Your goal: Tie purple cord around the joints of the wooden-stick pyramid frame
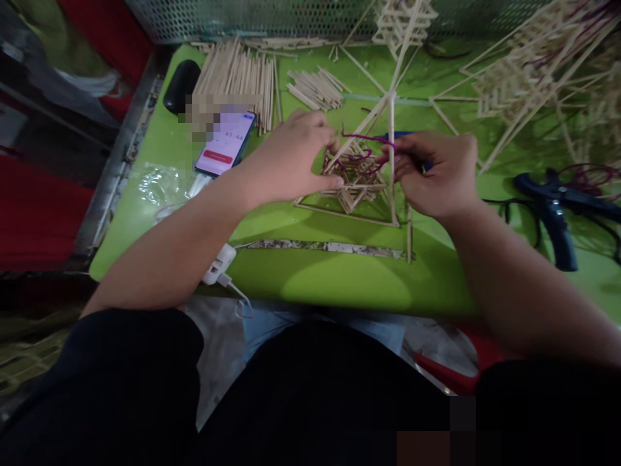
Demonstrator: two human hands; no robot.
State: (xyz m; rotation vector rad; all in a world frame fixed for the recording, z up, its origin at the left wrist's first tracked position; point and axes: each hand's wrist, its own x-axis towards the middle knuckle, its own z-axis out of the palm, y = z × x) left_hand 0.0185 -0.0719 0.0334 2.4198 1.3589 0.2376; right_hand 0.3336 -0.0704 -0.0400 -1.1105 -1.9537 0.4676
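A stick frame (356, 178) lies between the fingers (334, 183); a phone (226, 142) left, stick piles (237, 74) behind, a glue gun (553, 200) right.

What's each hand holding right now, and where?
Right hand pinches purple string by its end; left hand steadies the stick frame at its left edge.

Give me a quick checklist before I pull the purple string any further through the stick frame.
1. Left hand steadying the stick frame: ok.
2. Right hand pinching the purple string: ok.
3. String free of snags inside the frame: cannot tell.
4. Frame resting flat on the green table: ok.
5. Phone away from the hands: ok.
6. Glue gun out of the right arm's way: ok.
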